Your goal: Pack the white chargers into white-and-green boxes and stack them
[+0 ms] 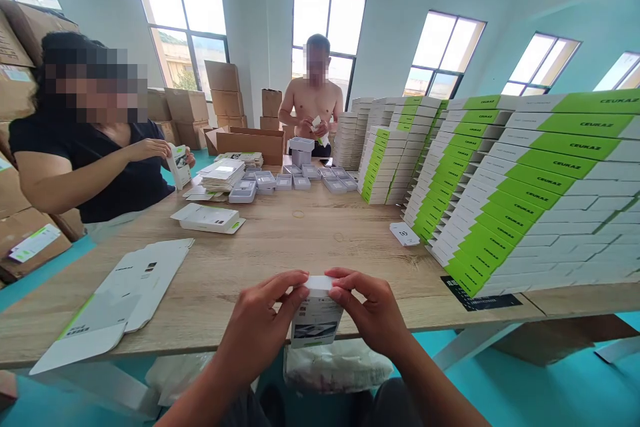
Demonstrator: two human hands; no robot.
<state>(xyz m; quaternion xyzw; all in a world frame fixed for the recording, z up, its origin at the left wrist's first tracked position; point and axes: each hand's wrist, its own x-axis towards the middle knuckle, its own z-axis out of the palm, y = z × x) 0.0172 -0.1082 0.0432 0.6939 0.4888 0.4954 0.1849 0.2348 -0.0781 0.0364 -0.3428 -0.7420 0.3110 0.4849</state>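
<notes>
Six tall windows (pixel 177 20) light a workroom with a teal floor (pixel 500 353); a long wood-grain laminate desk (pixel 300 247) fills the scene, with brown corrugated cartons (pixel 15 93) piled along the left wall and one open carton (pixel 245 145) near the far edge; two co-workers stand or sit at the desk, one in a black short-sleeved top (pixel 90 167) at the left edge, handling a white box, and one shirtless (pixel 313 100) at the far edge, holding a white item at chest height; stacks of white cardboard boxes (pixel 500 193) with green bands printed "CEUKAZ" rise in rows too many to count along the right edge; one flat, unfolded white-and-green box blank (pixel 115 300) lies at the near left corner; a pile of white boxes (pixel 217 177) and about ten small, shallow grey-white trays (pixel 295 181) sit toward the far edge; one white box (pixel 205 217) lies left of centre; one small white card (pixel 404 234) rests by the stacks, and one black card (pixel 480 297) sits at the near right corner; at the near edge, the person's left hand (pixel 263 320) and right hand (pixel 373 313) are both closed on a small white box (pixel 317 313), fingertips pinching its top, holding it upright just over the edge, above a white plastic bag (pixel 335 367).
</notes>
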